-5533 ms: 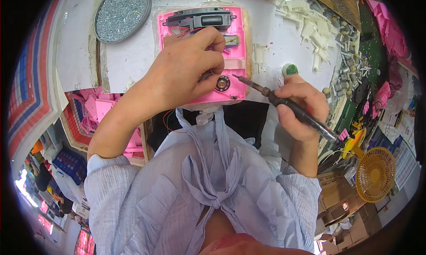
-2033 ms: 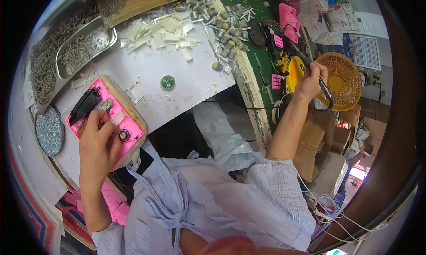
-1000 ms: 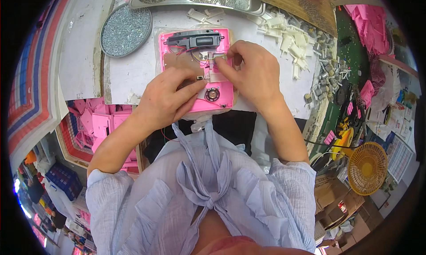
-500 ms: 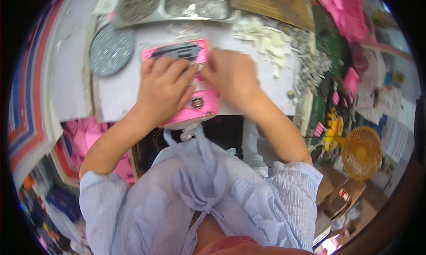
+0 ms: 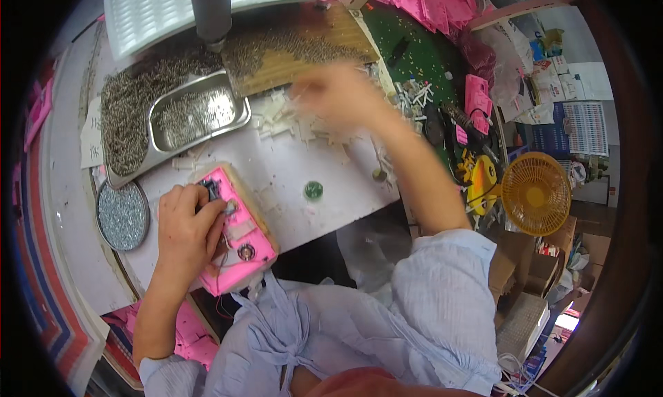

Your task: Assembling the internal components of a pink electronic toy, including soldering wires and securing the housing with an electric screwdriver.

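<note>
Left hand (image 5: pixel 185 224) on rectangular plastic casing (image 5: pixel 233 273)

White table (image 5: pixel 297 221) beside a green surface (image 5: pixel 414 58); at right, a yellow fan (image 5: pixel 536 193), cardboard boxes (image 5: pixel 510 257) and bright light (image 5: pixel 568 322).

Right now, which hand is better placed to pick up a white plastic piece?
Probably the right hand: it's blurred, but shows beside the white plastic pieces. The left hand is over at the pink casing, farther from them.
</note>
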Tool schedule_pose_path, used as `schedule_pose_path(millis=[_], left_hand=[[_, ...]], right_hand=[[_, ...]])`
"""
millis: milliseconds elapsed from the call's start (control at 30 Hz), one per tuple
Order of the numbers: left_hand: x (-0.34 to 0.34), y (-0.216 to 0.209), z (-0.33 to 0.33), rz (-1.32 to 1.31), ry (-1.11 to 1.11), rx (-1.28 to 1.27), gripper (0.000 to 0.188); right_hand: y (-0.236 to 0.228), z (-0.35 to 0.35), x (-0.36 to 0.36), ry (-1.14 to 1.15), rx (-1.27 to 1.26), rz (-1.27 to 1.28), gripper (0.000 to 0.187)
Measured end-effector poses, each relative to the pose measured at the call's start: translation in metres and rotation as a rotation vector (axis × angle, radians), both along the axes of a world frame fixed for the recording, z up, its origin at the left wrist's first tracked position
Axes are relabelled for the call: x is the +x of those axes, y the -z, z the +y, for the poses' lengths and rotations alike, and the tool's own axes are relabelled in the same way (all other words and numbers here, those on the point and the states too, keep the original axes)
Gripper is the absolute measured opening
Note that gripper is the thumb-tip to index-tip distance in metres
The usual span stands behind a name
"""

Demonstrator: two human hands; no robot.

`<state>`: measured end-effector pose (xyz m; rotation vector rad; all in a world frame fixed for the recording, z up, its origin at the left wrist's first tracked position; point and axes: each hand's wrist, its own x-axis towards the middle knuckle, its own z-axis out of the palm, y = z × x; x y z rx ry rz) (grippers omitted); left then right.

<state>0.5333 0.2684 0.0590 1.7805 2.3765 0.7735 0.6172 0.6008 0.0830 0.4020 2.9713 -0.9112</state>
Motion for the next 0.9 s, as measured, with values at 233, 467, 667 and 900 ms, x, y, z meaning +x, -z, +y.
schedule_pose_path(millis=[233,467,667,900], left_hand=[[-0.012,0.0,0.009,-0.261,-0.093,0.011,0.032],[-0.016,-0.009,0.023,-0.192,-0.174,-0.194,0.032],[-0.013,-0.001,0.024,-0.101,-0.077,-0.149,0.033],[-0.028,-0.028,-0.004,-0.132,-0.041,0.248,0.054]], right_hand=[[0.033,0.367,0.018,0.613,1.081,-0.495,0.035],[0.106,0.449,0.029,0.363,1.137,-0.17,0.044],[0.009,0.36,0.032,0.919,0.996,0.402,0.034],[-0.109,0.084,0.092,0.347,0.015,0.951,0.029]])
